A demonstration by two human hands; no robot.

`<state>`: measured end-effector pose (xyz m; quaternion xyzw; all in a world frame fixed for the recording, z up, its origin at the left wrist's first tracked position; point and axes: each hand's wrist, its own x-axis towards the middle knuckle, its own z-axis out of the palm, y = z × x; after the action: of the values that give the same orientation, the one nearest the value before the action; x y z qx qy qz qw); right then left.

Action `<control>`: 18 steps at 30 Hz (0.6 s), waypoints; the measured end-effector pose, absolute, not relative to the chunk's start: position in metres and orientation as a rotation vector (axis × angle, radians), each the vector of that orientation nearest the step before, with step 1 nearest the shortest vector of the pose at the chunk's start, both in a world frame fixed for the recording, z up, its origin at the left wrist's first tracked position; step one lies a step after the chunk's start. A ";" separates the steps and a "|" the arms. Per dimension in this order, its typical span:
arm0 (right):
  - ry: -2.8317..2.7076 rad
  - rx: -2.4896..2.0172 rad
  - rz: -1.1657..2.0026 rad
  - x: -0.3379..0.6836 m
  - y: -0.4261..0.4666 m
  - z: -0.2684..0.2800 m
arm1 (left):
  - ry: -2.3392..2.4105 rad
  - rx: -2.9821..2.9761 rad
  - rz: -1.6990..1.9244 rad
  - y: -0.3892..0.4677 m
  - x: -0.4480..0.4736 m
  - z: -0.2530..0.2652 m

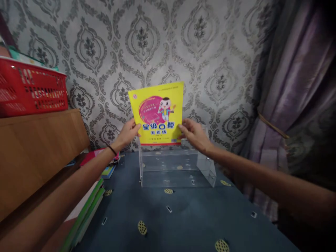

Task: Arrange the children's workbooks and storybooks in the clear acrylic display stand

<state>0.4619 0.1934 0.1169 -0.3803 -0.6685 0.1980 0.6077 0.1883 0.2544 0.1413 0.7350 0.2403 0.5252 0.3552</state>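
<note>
A yellow workbook with a cartoon child and a magenta circle on its cover is held upright, front towards me. My left hand pinches its lower left edge, and a dark band circles that wrist. At the lower right edge my right hand grips it, thumb on the cover. Just below and behind the book stands a clear plastic rack on the table. The book hides part of the rack's back, and the fingers behind the book are out of sight.
A dark blue tablecloth with pineapple prints covers the table. Stacked books lie at the left, beside a wooden cabinet bearing a red basket. Patterned wallpaper is behind; a purple curtain hangs at the right.
</note>
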 end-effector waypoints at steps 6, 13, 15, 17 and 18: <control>-1.576 -0.898 0.207 0.454 0.241 0.183 | 0.649 1.955 1.553 0.291 0.193 0.201; -1.547 -1.037 0.207 0.443 0.269 0.185 | 0.803 1.878 1.623 0.315 0.202 0.189; -1.555 -1.045 0.210 0.443 0.271 0.181 | 0.826 1.867 1.630 0.319 0.203 0.184; -1.562 -1.060 0.209 0.443 0.273 0.178 | 0.834 1.871 1.615 0.323 0.203 0.181; -1.561 -1.069 0.208 0.444 0.274 0.176 | 0.832 1.879 1.601 0.325 0.203 0.180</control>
<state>0.4436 0.2741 0.1763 -0.4574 -0.6678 0.0890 0.5804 0.2032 0.3249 0.1802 0.6956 0.3078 0.5926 0.2651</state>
